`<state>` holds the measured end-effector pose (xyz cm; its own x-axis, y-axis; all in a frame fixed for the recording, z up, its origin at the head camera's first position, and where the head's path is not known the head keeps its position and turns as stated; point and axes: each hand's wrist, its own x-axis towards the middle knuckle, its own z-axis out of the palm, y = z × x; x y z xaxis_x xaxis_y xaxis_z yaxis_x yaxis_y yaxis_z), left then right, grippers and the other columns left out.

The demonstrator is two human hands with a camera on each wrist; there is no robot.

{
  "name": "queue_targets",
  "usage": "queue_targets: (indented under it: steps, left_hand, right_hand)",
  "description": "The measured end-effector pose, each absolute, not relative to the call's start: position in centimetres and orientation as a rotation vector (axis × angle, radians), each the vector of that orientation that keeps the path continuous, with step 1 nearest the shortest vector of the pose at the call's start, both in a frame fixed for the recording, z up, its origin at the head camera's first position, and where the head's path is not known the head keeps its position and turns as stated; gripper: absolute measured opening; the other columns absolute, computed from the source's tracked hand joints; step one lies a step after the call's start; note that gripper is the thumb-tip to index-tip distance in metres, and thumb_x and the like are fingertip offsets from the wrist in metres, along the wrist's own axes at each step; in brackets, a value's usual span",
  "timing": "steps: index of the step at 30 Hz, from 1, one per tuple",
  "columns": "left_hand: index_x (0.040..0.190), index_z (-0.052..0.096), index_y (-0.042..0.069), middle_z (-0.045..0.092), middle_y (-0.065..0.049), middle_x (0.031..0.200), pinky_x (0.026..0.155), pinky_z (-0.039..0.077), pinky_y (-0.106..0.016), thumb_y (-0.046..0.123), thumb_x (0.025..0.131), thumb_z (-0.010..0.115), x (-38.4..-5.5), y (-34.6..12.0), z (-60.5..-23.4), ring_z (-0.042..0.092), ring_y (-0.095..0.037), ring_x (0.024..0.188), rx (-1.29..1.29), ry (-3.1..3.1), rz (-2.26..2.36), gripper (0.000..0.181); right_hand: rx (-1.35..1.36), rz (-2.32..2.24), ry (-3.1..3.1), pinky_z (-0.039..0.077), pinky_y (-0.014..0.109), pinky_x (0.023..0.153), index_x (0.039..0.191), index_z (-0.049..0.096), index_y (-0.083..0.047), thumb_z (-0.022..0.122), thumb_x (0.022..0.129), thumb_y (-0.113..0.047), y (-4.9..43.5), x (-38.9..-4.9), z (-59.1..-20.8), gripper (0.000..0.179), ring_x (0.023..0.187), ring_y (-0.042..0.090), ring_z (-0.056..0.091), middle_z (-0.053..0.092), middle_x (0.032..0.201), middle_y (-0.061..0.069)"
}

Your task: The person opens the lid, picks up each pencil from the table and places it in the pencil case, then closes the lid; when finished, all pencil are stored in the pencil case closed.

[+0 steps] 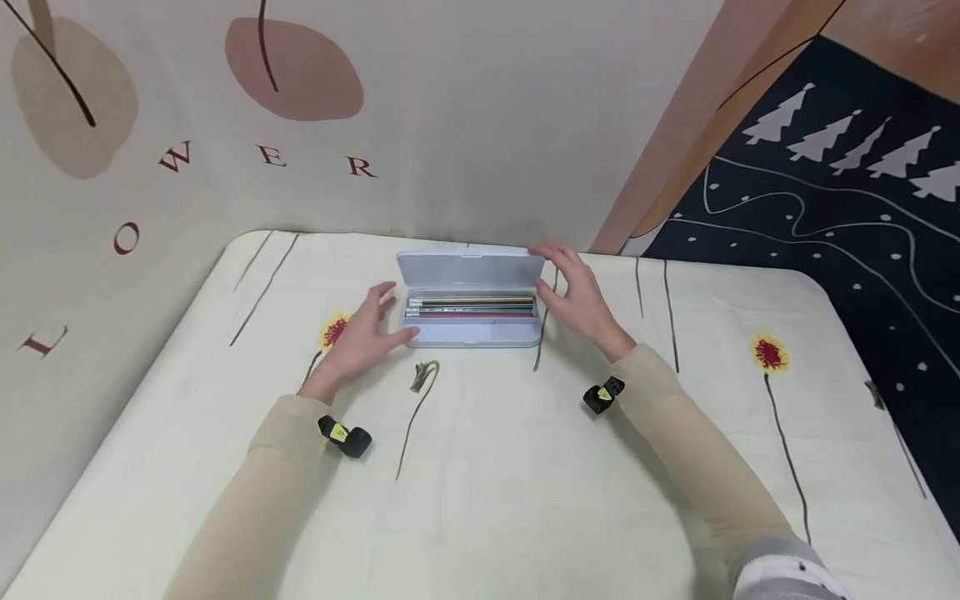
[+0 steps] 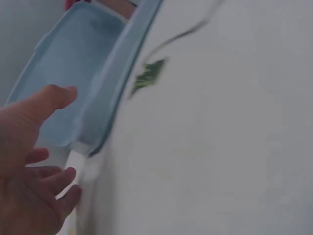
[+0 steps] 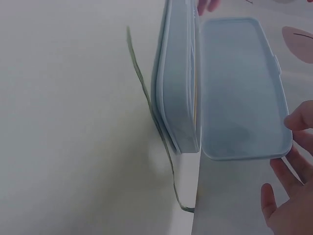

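Note:
A pale blue pencil case (image 1: pixel 476 335) lies on the cloth, its lid (image 1: pixel 468 268) raised at the back. Several pencils (image 1: pixel 472 305) lie side by side in it, their ends to the left. My right hand (image 1: pixel 576 292) pinches the lid's right end at its outer corner; in the right wrist view the lid (image 3: pixel 242 88) stands beside those fingertips. At the case's left end is my left hand (image 1: pixel 362 340), fingers spread and thumb by the front left corner. The left wrist view shows that thumb (image 2: pixel 54 98) over the case, the other fingers loosely bent beside it.
A white cloth (image 1: pixel 510 467) printed with flowers and stems covers the table. Behind it hangs a pale curtain (image 1: pixel 465 125) with letters and leaf shapes. Dark fabric with white trees (image 1: pixel 832 192) hangs at the right. Each wrist bears a small black camera (image 1: pixel 345 436).

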<state>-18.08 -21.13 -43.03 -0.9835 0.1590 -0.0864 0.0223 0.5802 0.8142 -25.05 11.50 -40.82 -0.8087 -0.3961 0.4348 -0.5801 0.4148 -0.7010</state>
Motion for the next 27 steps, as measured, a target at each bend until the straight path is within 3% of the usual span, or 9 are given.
queue_targets:
  steps: [5, 10, 15, 20, 27]
  left_hand:
    - [0.152, 0.016, 0.006, 0.021, -0.017, 0.156, 0.112, 0.027, -0.045, 0.011, 0.091, 0.067, -18.3, -21.4, -41.4, 0.031, -0.034, 0.138, 0.198, 2.641, 1.654, 0.079]
    - [0.149, 0.029, 0.001, 0.032, -0.020, 0.151, 0.110, 0.030, -0.048, 0.003, 0.091, 0.065, -18.0, -20.9, -40.3, 0.034, -0.035, 0.137, 0.361, 2.675, 1.716, 0.069]
    - [0.140, 0.047, 0.001, 0.048, -0.018, 0.141, 0.110, 0.030, -0.047, 0.007, 0.092, 0.065, -17.5, -20.7, -40.0, 0.038, -0.033, 0.134, 0.373, 2.756, 1.597, 0.051]
    - [0.129, 0.059, 0.002, 0.055, -0.016, 0.134, 0.110, 0.028, -0.049, 0.013, 0.094, 0.063, -16.9, -20.8, -40.2, 0.042, -0.031, 0.131, 0.317, 2.755, 1.559, 0.037]
    - [0.116, 0.064, -0.007, 0.056, -0.022, 0.130, 0.111, 0.028, -0.046, 0.005, 0.096, 0.059, -15.8, -20.1, -40.2, 0.043, -0.034, 0.130, 0.306, 2.675, 1.650, 0.024]
  right_hand:
    - [0.879, 1.404, -2.412, 0.041, 0.048, 0.094, 0.120, 0.063, 0.000, 0.058, 0.087, 0.007, 12.1, -24.3, -40.8, 0.034, 0.111, 0.028, 0.053, 0.059, 0.122, 0.015]
    - [0.860, 1.482, -2.433, 0.042, 0.048, 0.089, 0.111, 0.068, -0.002, 0.058, 0.090, 0.005, 12.4, -23.6, -40.7, 0.025, 0.107, 0.024, 0.055, 0.063, 0.115, 0.012]
    - [0.852, 1.543, -2.441, 0.045, 0.049, 0.085, 0.107, 0.069, 0.003, 0.056, 0.091, 0.008, 12.5, -23.1, -41.0, 0.021, 0.101, 0.028, 0.056, 0.065, 0.110, 0.016]
    - [0.867, 1.604, -2.447, 0.047, 0.047, 0.080, 0.107, 0.066, 0.011, 0.055, 0.091, 0.011, 12.4, -22.7, -41.5, 0.019, 0.097, 0.034, 0.056, 0.064, 0.109, 0.024]
    - [0.859, 1.627, -2.560, 0.048, 0.033, 0.079, 0.107, 0.069, 0.004, 0.061, 0.091, 0.004, 12.5, -22.1, -42.4, 0.017, 0.094, 0.021, 0.056, 0.065, 0.105, 0.015]
